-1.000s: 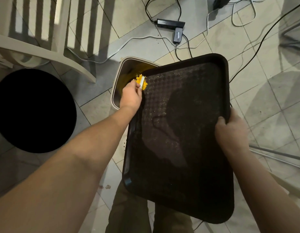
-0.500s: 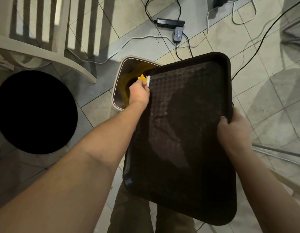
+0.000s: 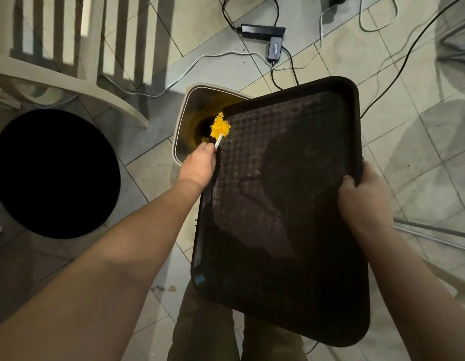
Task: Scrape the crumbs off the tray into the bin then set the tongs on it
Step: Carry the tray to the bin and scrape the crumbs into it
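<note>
A dark textured tray (image 3: pixel 291 204) is held tilted over a beige bin (image 3: pixel 189 105) on the floor. My right hand (image 3: pixel 364 204) grips the tray's right rim. My left hand (image 3: pixel 200 165) pinches a small white scraper (image 3: pixel 218 142) at the tray's upper left corner. A heap of yellow crumbs (image 3: pixel 220 126) sits at that corner, at the edge over the bin's opening. Fine crumbs dust the rest of the tray. No tongs are in view.
A black round stool (image 3: pixel 51 173) stands at the left. A white slatted chair (image 3: pixel 70 61) is at the upper left. Cables and a black power adapter (image 3: pixel 262 31) lie on the tiled floor behind the bin. A few crumbs (image 3: pixel 163 289) lie on the floor near my legs.
My left hand drew back down the tray's left edge with the scraper. The yellow crumb heap now shows larger at the corner over the bin. The right hand kept its grip.
</note>
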Demonstrator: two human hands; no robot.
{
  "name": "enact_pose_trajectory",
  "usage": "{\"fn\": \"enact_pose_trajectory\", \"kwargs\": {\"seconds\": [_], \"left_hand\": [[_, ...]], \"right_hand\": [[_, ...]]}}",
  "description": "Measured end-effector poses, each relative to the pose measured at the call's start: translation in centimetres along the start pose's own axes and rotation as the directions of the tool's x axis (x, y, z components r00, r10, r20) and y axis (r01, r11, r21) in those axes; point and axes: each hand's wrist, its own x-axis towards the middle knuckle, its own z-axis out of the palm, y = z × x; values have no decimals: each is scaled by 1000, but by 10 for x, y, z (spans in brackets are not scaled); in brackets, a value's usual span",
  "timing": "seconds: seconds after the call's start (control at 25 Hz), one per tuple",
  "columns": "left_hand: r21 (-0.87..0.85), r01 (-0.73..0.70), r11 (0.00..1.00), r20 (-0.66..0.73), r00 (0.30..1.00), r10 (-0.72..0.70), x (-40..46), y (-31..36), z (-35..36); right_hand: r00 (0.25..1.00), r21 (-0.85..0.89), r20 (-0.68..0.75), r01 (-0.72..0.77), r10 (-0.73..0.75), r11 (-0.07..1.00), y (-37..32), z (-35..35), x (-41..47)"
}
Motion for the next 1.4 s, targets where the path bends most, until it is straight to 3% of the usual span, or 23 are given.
{"fn": "enact_pose_trajectory", "kwargs": {"seconds": [0.12,0.4,0.72,0.88,1.12,1.4], "left_hand": [[38,65,997,-38,997,-64,13,2,-9],[16,-104,994,-9,995,104,-9,-8,-11],[-5,0,1000,24,1000,1,7,-3,-16],[-40,37,999,-65,997,-39,16,2,-24],[-23,-121,992,18,992,122,-10,-15,-12],[-52,3,999,21,1000,-2,18,-6,-14]], "right_hand": [[1000,-29,-10,0,0,1000,0,1,0],[1000,-35,-22,19,-20,999,1,1,-2],[1000,-34,-21,4,-4,999,3,5,-1],[1000,-26,-12,5,-5,1000,3,3,-1],[1000,-34,-22,9,-10,999,3,2,-3],[1000,-9,-3,-13,13,1000,5,2,-4]]}}
